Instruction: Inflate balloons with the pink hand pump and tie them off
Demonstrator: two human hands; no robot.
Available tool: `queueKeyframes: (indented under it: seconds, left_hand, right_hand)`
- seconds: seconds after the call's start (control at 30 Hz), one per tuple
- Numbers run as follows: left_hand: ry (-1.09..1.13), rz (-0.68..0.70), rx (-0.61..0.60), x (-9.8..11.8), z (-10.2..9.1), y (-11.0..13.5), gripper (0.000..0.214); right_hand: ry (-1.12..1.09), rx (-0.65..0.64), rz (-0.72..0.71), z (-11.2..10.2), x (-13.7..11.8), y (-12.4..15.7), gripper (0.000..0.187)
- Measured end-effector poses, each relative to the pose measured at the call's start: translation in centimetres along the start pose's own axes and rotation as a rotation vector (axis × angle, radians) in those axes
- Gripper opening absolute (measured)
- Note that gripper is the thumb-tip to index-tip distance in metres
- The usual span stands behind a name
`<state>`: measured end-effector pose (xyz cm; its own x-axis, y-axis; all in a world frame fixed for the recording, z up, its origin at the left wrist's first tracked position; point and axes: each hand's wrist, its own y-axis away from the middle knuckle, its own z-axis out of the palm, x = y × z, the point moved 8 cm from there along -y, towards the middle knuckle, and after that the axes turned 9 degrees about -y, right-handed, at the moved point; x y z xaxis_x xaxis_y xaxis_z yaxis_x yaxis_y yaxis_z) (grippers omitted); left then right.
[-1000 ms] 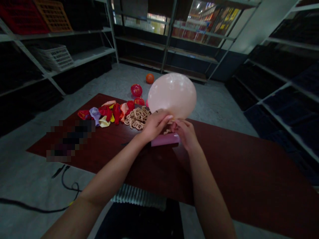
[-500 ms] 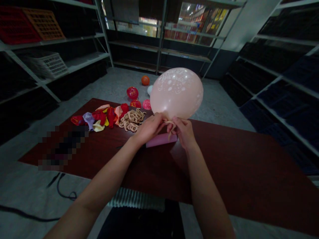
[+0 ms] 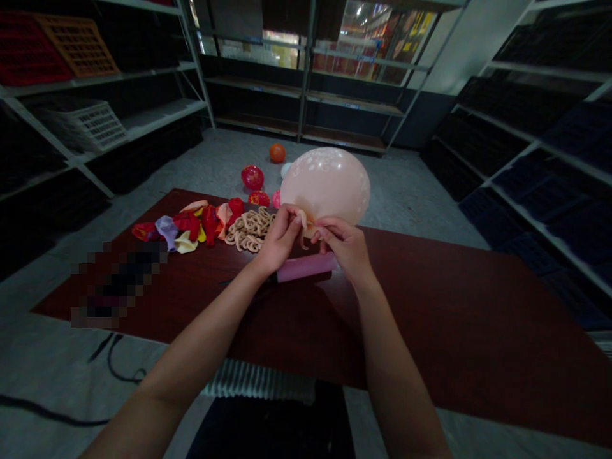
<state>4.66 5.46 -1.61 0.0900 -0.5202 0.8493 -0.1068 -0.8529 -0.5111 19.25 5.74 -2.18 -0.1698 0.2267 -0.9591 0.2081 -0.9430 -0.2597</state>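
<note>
An inflated pale pink balloon (image 3: 327, 182) with white print sits above the dark red table (image 3: 454, 331), held at its neck by both hands. My left hand (image 3: 277, 239) pinches the neck from the left, fingers closed. My right hand (image 3: 347, 245) grips the neck from the right, fingers closed. Just below the hands a pink block-shaped object (image 3: 306, 266) lies on the table. To the left lie a heap of tan curled pieces (image 3: 248, 231) and a pile of flat uninflated balloons (image 3: 191, 224) in red, yellow, purple and peach.
Inflated balloons lie on the grey floor beyond the table: a red one (image 3: 252, 176) and an orange one (image 3: 276, 152). Metal shelving lines the room, with plastic crates (image 3: 81, 124) on the left shelves. A black cable (image 3: 115, 363) runs over the floor at left.
The balloon has dropped lower and tilted away from me. Both hands have shifted slightly left on its neck and stay closed on it.
</note>
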Motion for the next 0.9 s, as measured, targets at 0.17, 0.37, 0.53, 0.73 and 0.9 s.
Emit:
queueKeyframes:
  seconds: [0.17,0.37,0.53,0.73,0.9]
  left_hand:
    - [0.092,-0.074,0.045,-0.3,-0.4,-0.3,0.024]
    - [0.134,-0.116,0.007,-1.1,-0.4,-0.4,0.032]
    - [0.093,-0.074,-0.141,0.6,0.3,-0.2,0.033]
    - [-0.044,-0.020,-0.077,1.1,-0.5,-0.5,0.033]
    - [-0.025,-0.010,-0.130,1.2,0.0,-0.5,0.032]
  right_hand:
    - [0.151,-0.089,-0.019,0.8,-0.5,0.4,0.021]
    - [0.088,-0.185,0.062,1.3,-0.5,0.8,0.015]
    - [-0.229,-0.106,0.137,0.8,0.2,0.8,0.027]
    - [-0.246,-0.187,0.152,1.9,0.3,1.0,0.025]
    - [-0.244,-0.114,0.108,1.9,0.3,0.8,0.024]
